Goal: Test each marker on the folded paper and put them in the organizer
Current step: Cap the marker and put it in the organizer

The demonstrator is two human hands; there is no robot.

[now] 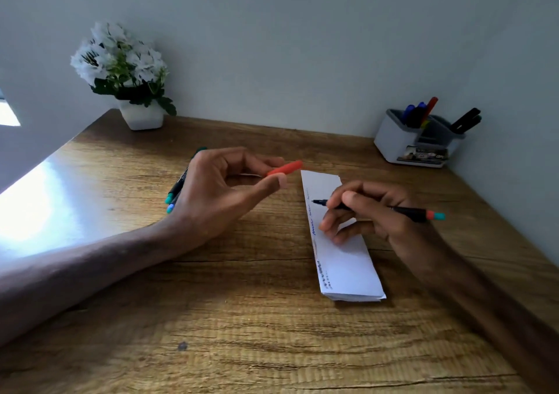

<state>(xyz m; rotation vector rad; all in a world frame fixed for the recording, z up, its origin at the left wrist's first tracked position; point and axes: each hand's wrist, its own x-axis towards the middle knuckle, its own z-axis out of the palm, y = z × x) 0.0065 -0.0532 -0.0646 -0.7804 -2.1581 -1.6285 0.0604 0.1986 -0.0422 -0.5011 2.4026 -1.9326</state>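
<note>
Holding uncapped marker over folded paper — right hand

Cap red-orange. Marker black, red band, teal end. Paper white, blue and grey scribbles. Organizer light grey. Table brown woodgrain. Flowers white.

daylight from left | glare on table | soft focus | edges bowed

Left hand raised, thumb and forefinger pinching slim red plastic cap; right hand curled in writing grip around black marker.
</note>
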